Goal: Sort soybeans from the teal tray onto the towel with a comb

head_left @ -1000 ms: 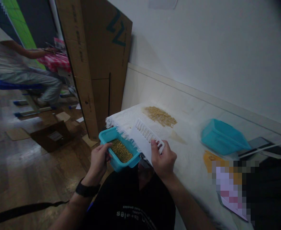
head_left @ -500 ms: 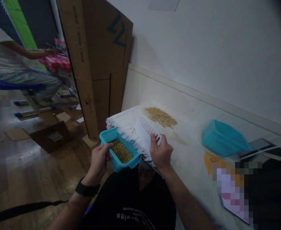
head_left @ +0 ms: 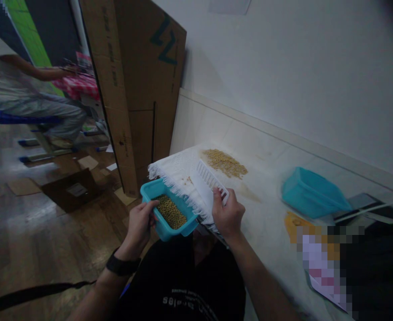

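My left hand point(head_left: 139, 225) grips the near rim of a small turquoise tray point(head_left: 156, 189) that holds a layer of greenish-brown beans point(head_left: 171, 211). The tray is held just off the fringed edge of a white cloth point(head_left: 172, 171) on the table. My right hand point(head_left: 228, 214) is closed on a white slotted plastic scraper point(head_left: 204, 180), its blade resting on the cloth beside the tray. A few loose beans point(head_left: 188, 180) lie on the cloth by the blade. A larger heap of beans point(head_left: 225, 162) lies farther back on the table.
A second turquoise tray point(head_left: 312, 191) lies tipped on the table at the right, with a phone point(head_left: 361, 203) and papers point(head_left: 320, 258) beyond it. A tall cardboard sheet point(head_left: 142, 80) leans against the wall. Another person point(head_left: 22, 89) sits at the far left.
My right hand has drawn the scraper from over the tray back onto the cloth, then shifted it slightly. The tray in my left hand has barely moved.
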### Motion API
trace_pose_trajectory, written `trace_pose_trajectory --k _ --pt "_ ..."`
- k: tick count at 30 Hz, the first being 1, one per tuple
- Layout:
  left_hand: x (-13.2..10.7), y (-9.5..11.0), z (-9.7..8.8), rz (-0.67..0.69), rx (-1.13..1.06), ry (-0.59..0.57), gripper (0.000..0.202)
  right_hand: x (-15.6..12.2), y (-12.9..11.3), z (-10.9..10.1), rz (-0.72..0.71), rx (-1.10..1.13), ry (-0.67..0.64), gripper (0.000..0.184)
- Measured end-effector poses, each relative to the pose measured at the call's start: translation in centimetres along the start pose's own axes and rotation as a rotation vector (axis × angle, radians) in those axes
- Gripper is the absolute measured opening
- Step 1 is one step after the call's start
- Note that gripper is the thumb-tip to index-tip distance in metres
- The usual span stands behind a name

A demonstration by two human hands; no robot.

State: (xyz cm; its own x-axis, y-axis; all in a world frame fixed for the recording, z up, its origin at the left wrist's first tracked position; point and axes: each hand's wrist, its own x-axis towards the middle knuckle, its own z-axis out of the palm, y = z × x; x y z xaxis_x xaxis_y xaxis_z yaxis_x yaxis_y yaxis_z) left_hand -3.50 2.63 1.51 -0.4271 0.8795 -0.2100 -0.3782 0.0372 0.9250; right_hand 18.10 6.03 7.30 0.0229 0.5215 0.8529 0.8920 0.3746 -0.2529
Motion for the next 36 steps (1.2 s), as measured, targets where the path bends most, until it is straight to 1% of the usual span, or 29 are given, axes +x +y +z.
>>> trace_pose_trajectory --k 9,15,21,27,31,36 --pt "-0.1 0.0 0.1 -0.013 -0.004 -0.003 0.031 -0.1 -0.2 -0.1 -0.063 0.002 0.001 0.033" --pt "-0.2 0.0 0.1 -0.012 -0.001 -0.012 0.030 -0.1 -0.7 -0.2 -0.056 -0.001 0.005 0.032" --pt "-0.2 0.0 0.0 -0.012 -0.006 -0.020 0.031 0.1 -1.0 -0.4 -0.087 0.009 0.020 0.032" --pt "-0.2 -0.1 0.1 -0.005 -0.006 -0.027 0.031 0.0 -1.1 -0.3 -0.036 -0.016 0.017 0.034" --pt "-0.2 0.0 0.1 -0.006 -0.013 -0.024 0.030 0.1 -1.3 -0.2 -0.049 0.001 -0.004 0.033" --pt "-0.2 0.1 0.1 -0.010 -0.019 -0.021 0.030 -0.4 -1.4 -0.6 -0.048 -0.015 0.019 0.032"
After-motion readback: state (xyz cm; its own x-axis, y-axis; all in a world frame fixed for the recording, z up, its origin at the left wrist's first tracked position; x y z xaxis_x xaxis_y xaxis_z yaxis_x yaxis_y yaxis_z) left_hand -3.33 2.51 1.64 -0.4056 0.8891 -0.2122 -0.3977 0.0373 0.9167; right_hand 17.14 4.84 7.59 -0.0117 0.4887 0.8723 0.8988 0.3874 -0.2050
